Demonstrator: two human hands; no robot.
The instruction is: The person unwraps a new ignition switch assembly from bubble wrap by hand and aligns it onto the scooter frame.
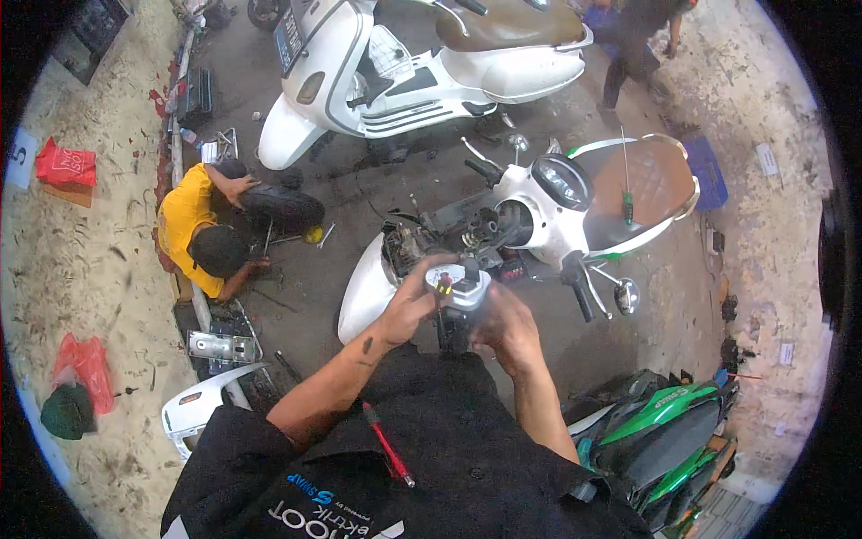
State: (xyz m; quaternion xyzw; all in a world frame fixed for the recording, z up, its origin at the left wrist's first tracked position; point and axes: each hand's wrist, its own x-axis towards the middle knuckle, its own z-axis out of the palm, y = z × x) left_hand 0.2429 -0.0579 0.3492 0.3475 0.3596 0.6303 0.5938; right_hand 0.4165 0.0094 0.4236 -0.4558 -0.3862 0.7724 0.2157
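In front of my chest is a grey-and-black boxy part [469, 289] with short red and yellow wires at its left side; I cannot make out its exact kind. My left hand [415, 295] is closed round its left side, thumb and fingers against the casing. My right hand [510, 331], slightly blurred, has its fingers bent against the right side and lower dark body. Just beyond both hands stands a white scooter [555, 214] with its front panels off, exposing wiring and mechanical parts [409, 247]. A green-handled screwdriver [628, 208] lies on its brown seat [660, 175].
Another white scooter [530, 85] stands farther back. At left, a person in yellow [190, 229] crouches by a tyre [301, 208]. A loose white panel [199, 404] and metal parts [220, 346] lie nearby. A green-and-black scooter [669, 418] stands at right; a blue crate [706, 171] is by the wall.
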